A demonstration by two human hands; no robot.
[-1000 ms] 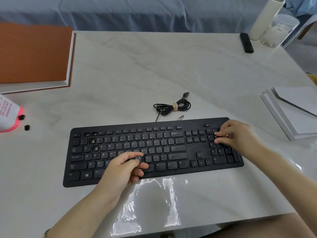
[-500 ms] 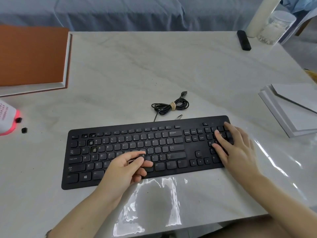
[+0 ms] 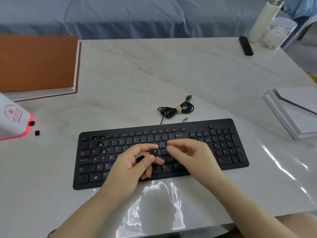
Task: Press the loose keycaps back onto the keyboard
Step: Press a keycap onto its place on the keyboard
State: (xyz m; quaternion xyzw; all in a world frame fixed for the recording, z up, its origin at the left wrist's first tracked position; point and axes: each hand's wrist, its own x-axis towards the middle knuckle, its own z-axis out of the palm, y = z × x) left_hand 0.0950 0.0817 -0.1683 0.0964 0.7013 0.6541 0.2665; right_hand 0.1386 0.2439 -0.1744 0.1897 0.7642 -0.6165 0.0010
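A black keyboard (image 3: 197, 124) lies on the marble table, with bare key sockets in its upper left rows (image 3: 103, 151). Over the letter keys, my left hand (image 3: 128, 170) pinches a black keycap marked W (image 3: 153, 151) between thumb and fingertips. A second black keycap (image 3: 140, 158) lies in its palm. My right hand (image 3: 192, 156) hovers just right of the W keycap. Its fingers are loosely bent, their tips close to the cap, and I see nothing in them. Two more loose keycaps (image 3: 32, 123) (image 3: 37, 132) lie on the table at the far left.
The keyboard's coiled cable (image 3: 176, 109) lies behind it. An orange-covered box (image 3: 37, 64) and a white and red packet (image 3: 12, 121) sit at the left. White boards (image 3: 295, 110) are stacked at the right. A bottle (image 3: 264, 19), a jar (image 3: 277, 33) and a black bar (image 3: 246, 46) stand far right.
My right hand has left the number pad and moved left to the middle of the keyboard. My left hand has lifted and turned, showing the W keycap and a second one.
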